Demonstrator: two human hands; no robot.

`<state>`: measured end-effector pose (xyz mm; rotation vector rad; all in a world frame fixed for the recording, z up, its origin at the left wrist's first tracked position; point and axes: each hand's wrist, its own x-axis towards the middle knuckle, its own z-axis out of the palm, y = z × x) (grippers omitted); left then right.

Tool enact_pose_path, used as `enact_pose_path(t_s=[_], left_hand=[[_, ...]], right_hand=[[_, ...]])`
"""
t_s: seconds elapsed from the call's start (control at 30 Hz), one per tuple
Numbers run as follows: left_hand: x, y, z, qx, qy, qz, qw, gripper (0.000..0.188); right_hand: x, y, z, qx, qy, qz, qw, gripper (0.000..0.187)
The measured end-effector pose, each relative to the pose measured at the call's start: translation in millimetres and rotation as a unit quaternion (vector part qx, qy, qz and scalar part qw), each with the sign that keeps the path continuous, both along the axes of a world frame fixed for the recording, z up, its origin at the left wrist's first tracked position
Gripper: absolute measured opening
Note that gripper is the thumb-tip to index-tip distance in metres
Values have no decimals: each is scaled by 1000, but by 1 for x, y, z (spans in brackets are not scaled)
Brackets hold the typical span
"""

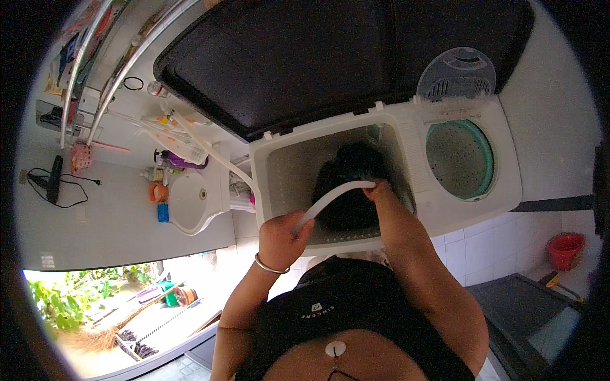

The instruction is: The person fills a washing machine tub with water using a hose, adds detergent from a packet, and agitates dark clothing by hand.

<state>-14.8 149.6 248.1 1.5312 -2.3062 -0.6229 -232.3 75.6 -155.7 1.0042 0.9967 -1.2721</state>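
Observation:
A white flexible hose (337, 194) arches between my two hands over the open wash tub of a white twin-tub washing machine (416, 149). My left hand (284, 240), a bangle at its wrist, is closed around the hose at the tub's near left edge. Over the tub's right side, my right hand (380, 190) grips the hose's other end, its fingers partly hidden. Below them a dark bundle of what looks like cloth (346, 170) lies in the tub. Whether the right fingers touch that bundle, I cannot tell.
The machine's dark lid (318, 57) stands raised behind. Right of the wash tub is the round spin tub (459, 159), its clear cover (457, 75) lifted. A white washbasin (190, 200) with bottles stands left; a red bucket (565, 251) sits far right.

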Motion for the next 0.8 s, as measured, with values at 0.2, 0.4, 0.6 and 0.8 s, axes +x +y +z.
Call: enact_pose_path(t_s=[0.2, 0.4, 0.6, 0.8], left_hand=[[-11, 6, -27, -18, -53, -60, 997, 24], [0, 12, -57, 61, -164, -118, 977, 22], [22, 14, -84, 201, -189, -162, 947, 46], [8, 18, -110, 249, -139, -114, 952, 82]], right_hand=[[-22, -5, 25, 10, 4, -11, 1000, 47], [-15, -4, 24, 45, 119, 119, 985, 47], [-8, 2, 75, -78, 97, 248, 961, 47], [33, 7, 87, -92, 156, 302, 936, 22]])
